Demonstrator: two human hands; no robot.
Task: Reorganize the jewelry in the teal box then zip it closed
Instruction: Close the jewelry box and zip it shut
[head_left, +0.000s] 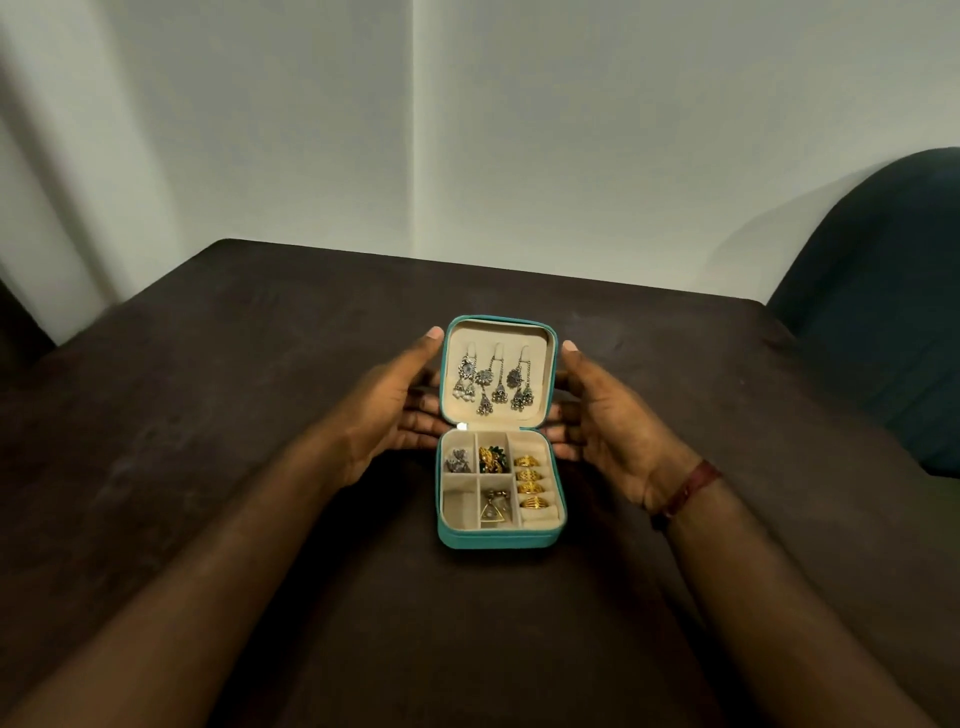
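The teal jewelry box (493, 540) stands open in the middle of the brown table (208, 415), its lid (540, 338) upright. Several silver dangling earrings (493, 384) hang inside the lid. The cream tray below holds silver pieces (458, 460), a gold and green piece (491, 459), several gold rings (529, 480) in the right column and a triangular pendant (489, 512). My left hand (400, 405) sits beside the lid's left edge, fingers spread. My right hand (597, 415) flanks the lid's right edge, also spread. Whether the fingertips touch the lid is unclear.
A dark teal chair back (878, 291) rises at the right edge of the table. White wall panels stand behind the table. A red band (688, 486) is on my right wrist.
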